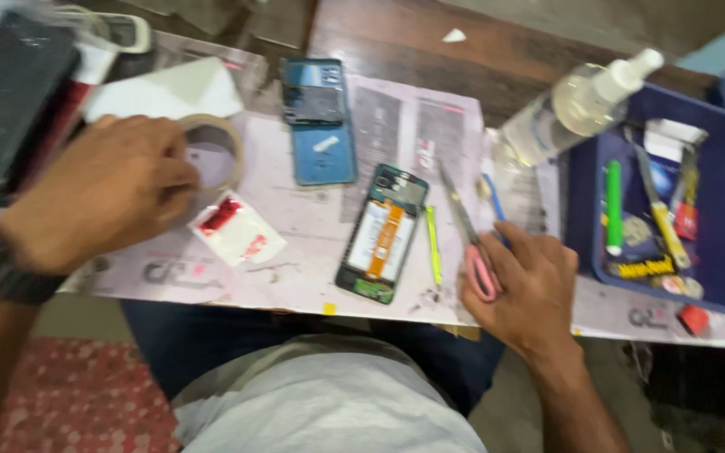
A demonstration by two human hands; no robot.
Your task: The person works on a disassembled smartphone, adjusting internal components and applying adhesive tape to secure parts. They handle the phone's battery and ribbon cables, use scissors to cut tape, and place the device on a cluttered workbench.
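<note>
Gripping the tape roll (211,159) with our left hand (102,197) on the paper-covered table (295,243), we rest our right hand (518,289) on the pink-handled scissors (472,243), fingers laid loosely over them, just right of the opened phone (382,235) and yellow tool (434,247).

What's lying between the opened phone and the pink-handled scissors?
In the head view, a thin yellow-green tool lies on the mat between the opened phone and the scissors under the right hand.
</note>
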